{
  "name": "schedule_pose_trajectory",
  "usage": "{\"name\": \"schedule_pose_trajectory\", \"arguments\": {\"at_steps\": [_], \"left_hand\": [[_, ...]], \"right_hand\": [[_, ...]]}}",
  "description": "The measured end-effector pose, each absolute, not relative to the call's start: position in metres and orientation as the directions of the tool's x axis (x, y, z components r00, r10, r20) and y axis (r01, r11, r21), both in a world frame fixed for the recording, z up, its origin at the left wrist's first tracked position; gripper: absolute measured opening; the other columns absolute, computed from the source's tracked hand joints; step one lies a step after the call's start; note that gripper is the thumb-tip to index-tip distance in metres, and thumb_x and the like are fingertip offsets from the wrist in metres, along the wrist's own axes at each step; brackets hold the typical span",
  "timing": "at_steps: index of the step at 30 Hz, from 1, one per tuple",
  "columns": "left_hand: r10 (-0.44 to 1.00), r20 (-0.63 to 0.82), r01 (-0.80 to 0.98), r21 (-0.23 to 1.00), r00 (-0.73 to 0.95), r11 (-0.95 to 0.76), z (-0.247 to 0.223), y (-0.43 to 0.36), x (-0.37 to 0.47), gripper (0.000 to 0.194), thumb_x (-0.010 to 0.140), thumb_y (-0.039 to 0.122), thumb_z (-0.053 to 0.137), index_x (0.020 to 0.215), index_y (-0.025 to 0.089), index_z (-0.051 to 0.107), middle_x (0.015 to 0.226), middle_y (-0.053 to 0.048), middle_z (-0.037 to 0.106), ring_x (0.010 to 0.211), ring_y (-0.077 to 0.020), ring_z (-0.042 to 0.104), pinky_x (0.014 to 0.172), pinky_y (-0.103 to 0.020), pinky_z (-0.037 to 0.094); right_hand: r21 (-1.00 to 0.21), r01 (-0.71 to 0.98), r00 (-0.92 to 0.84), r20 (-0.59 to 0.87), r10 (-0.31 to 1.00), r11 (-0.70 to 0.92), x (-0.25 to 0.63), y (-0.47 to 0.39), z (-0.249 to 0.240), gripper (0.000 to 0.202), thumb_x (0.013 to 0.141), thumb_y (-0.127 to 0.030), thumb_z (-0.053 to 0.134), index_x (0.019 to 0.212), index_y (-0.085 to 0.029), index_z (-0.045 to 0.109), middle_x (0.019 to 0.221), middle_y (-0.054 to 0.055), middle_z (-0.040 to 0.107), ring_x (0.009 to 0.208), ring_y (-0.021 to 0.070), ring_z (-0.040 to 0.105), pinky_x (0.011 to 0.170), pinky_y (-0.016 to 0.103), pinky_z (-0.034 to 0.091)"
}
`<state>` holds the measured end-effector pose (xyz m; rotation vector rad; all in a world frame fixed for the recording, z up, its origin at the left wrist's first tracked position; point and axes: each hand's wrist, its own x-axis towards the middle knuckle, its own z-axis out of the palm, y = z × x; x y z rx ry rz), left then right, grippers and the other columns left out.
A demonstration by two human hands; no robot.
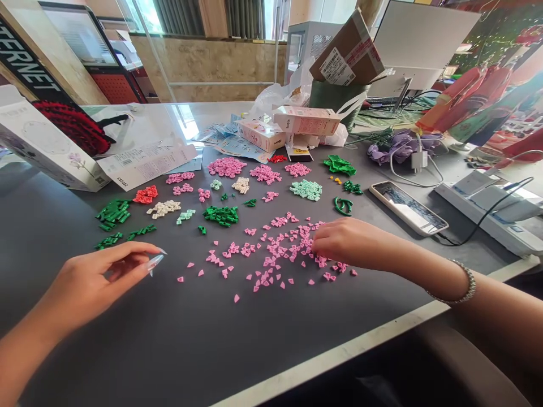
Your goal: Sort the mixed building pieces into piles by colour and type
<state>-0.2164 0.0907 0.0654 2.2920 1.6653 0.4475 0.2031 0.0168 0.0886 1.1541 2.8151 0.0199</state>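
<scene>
Small pink building-block pieces (275, 249) lie loosely spread over the middle of the dark tabletop. At their right side my right hand (339, 240) rests low among them, fingers curled down and pressed together. Its fingertips are hidden, so whatever they hold does not show. My left hand (99, 274) hovers at the left, apart from the pink pieces, its long-nailed thumb and index finger slightly parted with nothing visible between them. Nearest to it are piles of dark green pieces (113, 213). Sorted heaps of pink (227, 167), mint (306, 190), cream (163, 209) and red pieces (145, 194) sit farther back.
A phone (409, 208) on a cable and a white power strip (487, 212) lie at the right, near purple flowers (403, 146). Behind the heaps are small pink boxes (307, 120), plastic bags and a cardboard box (348, 51). A white box (48, 138) stands left.
</scene>
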Motion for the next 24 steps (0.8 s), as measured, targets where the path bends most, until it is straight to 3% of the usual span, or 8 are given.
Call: {"name": "schedule_pose_trajectory", "arguments": {"at_steps": [4,9,13,18,20,24], "left_hand": [[0.952,0.083,0.873,0.382,0.294,-0.303,0.068,0.089,-0.214,0.04,0.071,0.059,0.052,0.09,0.027,0.069,0.076,0.005,0.069,0.055,-0.0126,0.058,0.063,-0.022,0.048],[0.949,0.132,0.865,0.391,0.286,-0.315,0.073,0.084,-0.208,0.044,0.075,0.061,0.05,0.093,0.025,0.067,0.084,0.002,0.07,0.062,-0.0135,0.06,0.067,-0.023,0.047],[0.929,0.163,0.848,0.38,0.331,-0.369,0.072,0.083,-0.207,0.044,0.078,0.06,0.049,0.098,0.023,0.065,0.092,-0.001,0.069,0.072,-0.0149,0.061,0.066,-0.023,0.047],[0.884,0.205,0.822,0.329,0.42,-0.466,0.068,0.078,-0.199,0.042,0.086,0.058,0.044,0.096,0.023,0.064,0.093,-0.002,0.067,0.07,-0.0136,0.057,0.072,-0.025,0.048],[0.864,0.243,0.798,0.333,0.442,-0.502,0.064,0.074,-0.195,0.042,0.089,0.056,0.042,0.1,0.022,0.062,0.101,-0.003,0.065,0.078,-0.0151,0.058,0.075,-0.026,0.048],[0.777,0.317,0.714,0.313,0.544,-0.627,0.056,0.067,-0.193,0.035,0.094,0.047,0.041,0.113,0.022,0.056,0.112,-0.004,0.06,0.105,-0.019,0.055,0.097,-0.032,0.042]], "right_hand": [[0.131,0.7,-0.666,-0.236,0.708,0.702,0.194,0.027,0.095,0.02,0.081,0.0,0.054,0.072,-0.016,0.062,0.072,0.002,0.064,0.064,0.0133,0.057,0.052,0.028,0.025],[0.124,0.731,-0.623,-0.278,0.731,0.671,0.187,0.032,0.098,0.016,0.084,-0.009,0.055,0.074,-0.016,0.064,0.072,0.002,0.064,0.062,0.0136,0.057,0.051,0.027,0.025],[0.053,0.739,-0.646,-0.226,0.729,0.671,0.19,0.028,0.098,0.012,0.085,-0.014,0.052,0.077,-0.016,0.06,0.075,0.003,0.061,0.065,0.0141,0.055,0.054,0.027,0.028],[-0.024,0.838,-0.546,-0.067,0.835,0.546,0.207,0.017,0.097,0.018,0.088,-0.019,0.037,0.076,-0.018,0.05,0.073,0.003,0.055,0.061,0.0142,0.046,0.058,0.028,0.032],[-0.046,0.879,-0.476,-0.016,0.879,0.475,0.222,0.012,0.093,0.021,0.09,-0.022,0.032,0.075,-0.019,0.046,0.072,0.004,0.053,0.061,0.0151,0.046,0.059,0.028,0.032],[0.0,0.955,-0.296,0.06,0.953,0.297,0.261,-0.004,0.075,0.026,0.092,-0.029,0.026,0.076,-0.021,0.044,0.072,0.004,0.054,0.066,0.0184,0.052,0.063,0.031,0.035]]}}
